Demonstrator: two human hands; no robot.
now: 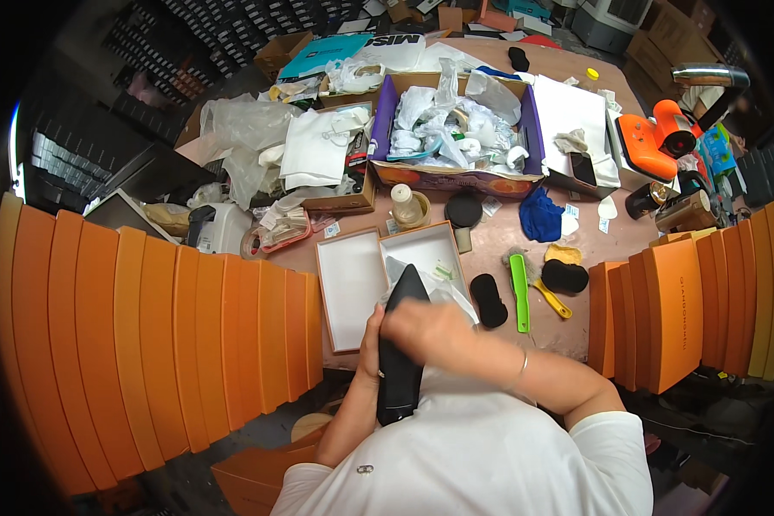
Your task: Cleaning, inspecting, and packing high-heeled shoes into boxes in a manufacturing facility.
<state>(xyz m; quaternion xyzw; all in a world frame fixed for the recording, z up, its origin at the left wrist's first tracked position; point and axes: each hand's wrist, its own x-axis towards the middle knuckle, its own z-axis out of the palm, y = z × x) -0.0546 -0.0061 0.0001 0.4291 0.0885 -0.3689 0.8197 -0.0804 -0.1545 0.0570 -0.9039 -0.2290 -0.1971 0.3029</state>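
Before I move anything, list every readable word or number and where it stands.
White packaging: bold black letters, not copied here.
Orange box, right: vertical dark letters, also not copied.
Small tags: print too small to read.
Far boxes: labels too small to read.

Stacked orange boxes [159, 335], purple carton [533, 131], blue cloth [541, 215]

Worktop [568, 331]: smooth, slight sheen. Black shoe [398, 378] at near edge: smooth, glossy at the heel end. Orange boxes [155, 335], left edge: matt card. Toward right edge: green brush [520, 297], shiny plastic handle; blue cloth [542, 215], rumpled, matt. Carton [456, 179], far edge: printed cardboard.
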